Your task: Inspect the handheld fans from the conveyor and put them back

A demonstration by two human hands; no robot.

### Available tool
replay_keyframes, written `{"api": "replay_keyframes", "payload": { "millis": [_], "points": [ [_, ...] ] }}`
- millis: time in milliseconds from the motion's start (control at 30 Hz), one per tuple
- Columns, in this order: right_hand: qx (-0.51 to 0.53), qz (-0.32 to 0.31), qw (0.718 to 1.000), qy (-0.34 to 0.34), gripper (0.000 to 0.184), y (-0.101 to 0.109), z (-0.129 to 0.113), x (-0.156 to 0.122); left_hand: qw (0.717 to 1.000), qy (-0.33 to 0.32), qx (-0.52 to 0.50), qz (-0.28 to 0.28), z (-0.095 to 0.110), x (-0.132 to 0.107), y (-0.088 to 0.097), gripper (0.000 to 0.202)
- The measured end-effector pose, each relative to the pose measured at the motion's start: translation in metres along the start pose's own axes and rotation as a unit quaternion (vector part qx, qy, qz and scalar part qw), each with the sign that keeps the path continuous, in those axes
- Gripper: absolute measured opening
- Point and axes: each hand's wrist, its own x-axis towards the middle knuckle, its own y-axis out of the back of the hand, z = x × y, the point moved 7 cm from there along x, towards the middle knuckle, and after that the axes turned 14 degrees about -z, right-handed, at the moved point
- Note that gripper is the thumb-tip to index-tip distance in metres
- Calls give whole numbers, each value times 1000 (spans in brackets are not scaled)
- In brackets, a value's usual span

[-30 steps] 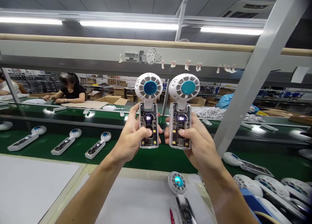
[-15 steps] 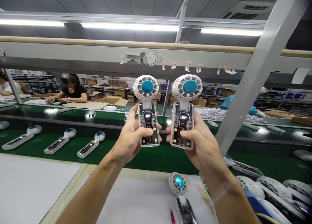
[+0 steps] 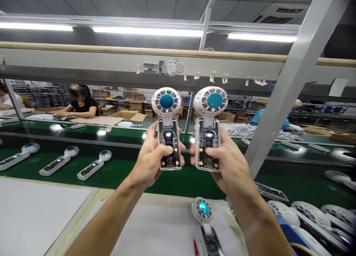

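Note:
I hold two small handheld fans upright in front of me, side by side. My left hand (image 3: 151, 161) grips the clear handle of the left fan (image 3: 167, 128), thumb pressed on its front. My right hand (image 3: 228, 163) grips the right fan (image 3: 209, 128) the same way. Both fans have white round heads with a blue centre, and a light glows in each handle. A third fan (image 3: 205, 220) lies on the white mat (image 3: 155, 230) below my hands.
A green conveyor belt (image 3: 122, 172) carries several fans (image 3: 90, 165) at the left. More fans are piled at the lower right (image 3: 311, 215). A slanted grey post (image 3: 286, 89) rises at the right. A person (image 3: 79, 102) works across the line. A red pen (image 3: 195, 246) lies near the mat's front.
The fans on the belt have drifted to the left. My hands and both held fans stay nearly in place, with only slight shifts.

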Motion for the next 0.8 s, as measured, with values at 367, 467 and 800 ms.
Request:
{"api": "replay_keyframes", "payload": {
  "millis": [367, 467, 800],
  "points": [
    [11, -5, 1000, 5, 67, 0, -2, -1, 999, 7, -37, -24, -3, -1, -6, 51],
    [20, 2, 1000, 11, 66, -1, -4, -3, 999, 1, -36, -24, 0, -2, -6, 52],
    [9, 23, 999, 22, 53, 3, -5, -5, 988, -10, 127, 85, -2, -6, 7, 42]
  ]
}}
